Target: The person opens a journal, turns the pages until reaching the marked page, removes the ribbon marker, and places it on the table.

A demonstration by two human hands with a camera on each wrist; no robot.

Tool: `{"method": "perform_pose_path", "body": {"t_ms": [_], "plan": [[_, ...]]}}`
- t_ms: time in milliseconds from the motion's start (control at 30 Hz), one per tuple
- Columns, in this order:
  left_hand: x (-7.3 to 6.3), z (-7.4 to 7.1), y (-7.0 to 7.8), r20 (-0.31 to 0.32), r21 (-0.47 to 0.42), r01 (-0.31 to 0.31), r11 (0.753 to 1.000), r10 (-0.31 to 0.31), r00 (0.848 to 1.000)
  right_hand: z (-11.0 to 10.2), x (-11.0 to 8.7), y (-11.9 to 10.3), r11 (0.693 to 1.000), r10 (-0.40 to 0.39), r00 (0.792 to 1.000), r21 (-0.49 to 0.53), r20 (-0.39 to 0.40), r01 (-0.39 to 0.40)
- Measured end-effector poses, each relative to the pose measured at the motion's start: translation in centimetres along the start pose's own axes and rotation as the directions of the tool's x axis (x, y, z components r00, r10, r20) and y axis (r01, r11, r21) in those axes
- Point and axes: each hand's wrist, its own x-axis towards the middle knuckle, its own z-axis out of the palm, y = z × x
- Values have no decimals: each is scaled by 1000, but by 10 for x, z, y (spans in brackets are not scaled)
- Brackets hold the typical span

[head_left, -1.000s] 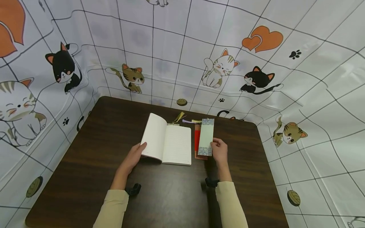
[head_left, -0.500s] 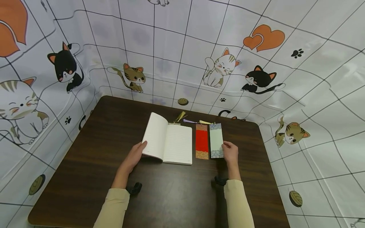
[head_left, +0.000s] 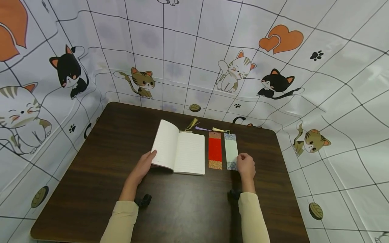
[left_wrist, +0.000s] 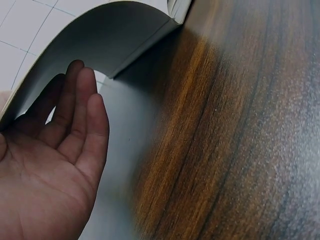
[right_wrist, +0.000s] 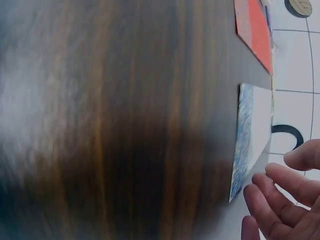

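Note:
A notebook lies open on the table, its left side raised and curved. My left hand holds that side by the lower left corner, thumb on the page; the left wrist view shows the fingers behind the cover. Beside the notebook is a red bookmark with gold ends. To its right lies a pale green bookmark with blue patterned ends, flat on the table. My right hand is at this bookmark's right edge; in the right wrist view its thumb and fingers are apart, gripping nothing.
Behind the notebook, a yellow tassel and a strip of another bookmark show. A purple tassel and a pale yellow tassel lie at the bookmarks' tops. A cat-print curtain surrounds the dark wooden table.
My right hand has carried the green bookmark right, off the red one, and let it go on the table. My left hand still holds the notebook's left side.

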Motion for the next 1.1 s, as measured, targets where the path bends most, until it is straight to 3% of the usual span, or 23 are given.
{"method": "perform_pose_path", "body": {"t_ms": [233,400,533,600,733,833,933,1100], "plan": [[-1,0,1,-22,4,-30,1000,30,999,13,-13,-27,992,-127,991,3,-33,127],[-3,2,1,9,-8,-20,1000,20,1000,33,-32,-57,964,-261,965,50,-12,262],[-3,5,-1,14,-24,-28,999,28,999,59,-49,-78,908,-419,907,33,31,418],[-1,6,-2,0,-44,-37,998,37,999,74,-58,-86,860,-507,859,-15,71,509],[-1,7,-1,-5,-62,-57,996,57,998,96,-74,-98,735,-649,739,-103,181,670],[-1,6,0,-2,-75,-58,995,58,998,108,-82,-103,667,-680,682,-158,269,728],[-2,5,-1,-2,-81,-54,995,54,999,115,-88,-104,643,-668,663,-185,338,743],[-2,2,-1,1,-79,-45,996,45,999,114,-91,-102,659,-628,670,-187,395,728]]}}
